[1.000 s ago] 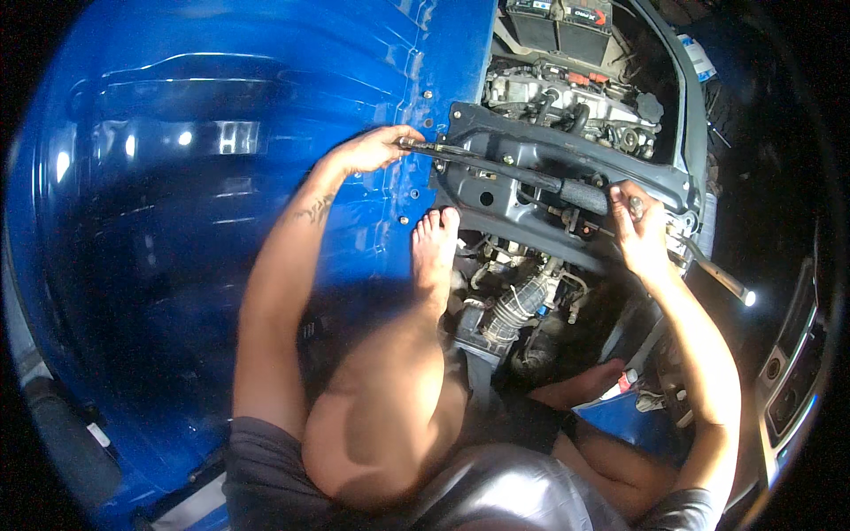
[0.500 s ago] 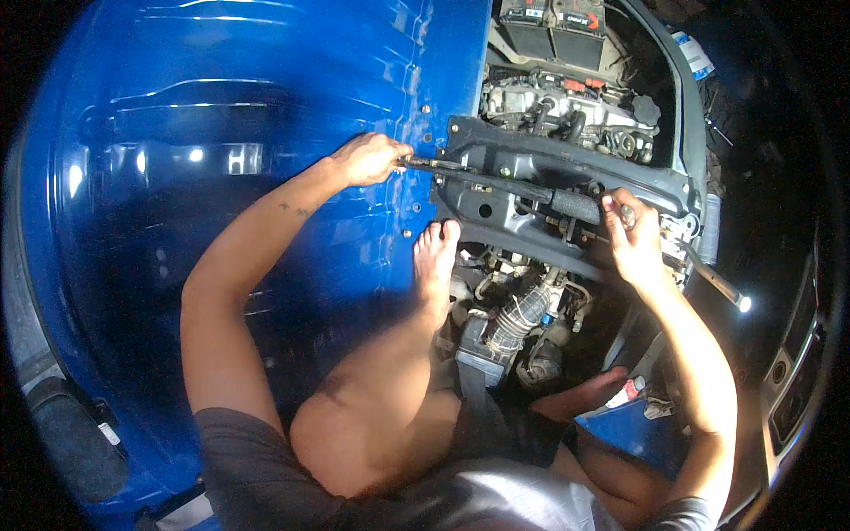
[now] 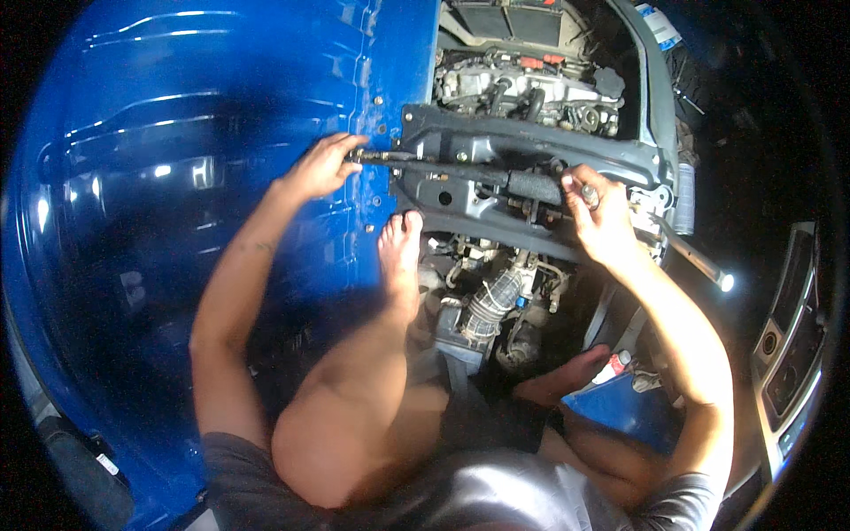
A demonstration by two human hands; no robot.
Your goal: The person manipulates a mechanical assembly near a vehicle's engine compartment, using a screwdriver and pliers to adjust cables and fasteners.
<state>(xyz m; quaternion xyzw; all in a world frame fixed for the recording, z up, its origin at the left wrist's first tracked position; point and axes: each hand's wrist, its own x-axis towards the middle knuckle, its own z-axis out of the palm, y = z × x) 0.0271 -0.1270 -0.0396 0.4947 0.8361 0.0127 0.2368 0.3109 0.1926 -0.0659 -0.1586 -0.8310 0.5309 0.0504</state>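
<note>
On the left, my left hand (image 3: 323,168) has its fingers closed around the metal end of a long dark cable-like rod (image 3: 447,167). The rod stretches right across the dark grey metal crossmember (image 3: 416,188), and a thick foam-like sleeve (image 3: 534,184) covers its right part. Beside the sleeve's right end, my right hand (image 3: 604,217) pinches a short metal piece (image 3: 591,194) whose round end shows; its exact kind is unclear. A metal tube with a lit tip (image 3: 704,265) slants out beyond my right hand.
Blue painted sheet metal (image 3: 204,230) spreads along the left, with my bare foot (image 3: 400,252) at its edge. Engine parts (image 3: 522,97) lie beyond the crossmember; a ribbed air hose (image 3: 496,305) lies nearer. A spray can (image 3: 685,199) stands at the right.
The whole view has shifted, so the scene sits further left. My left fingers have moved a little over the rod's end; my right hand keeps its place beside the sleeve.
</note>
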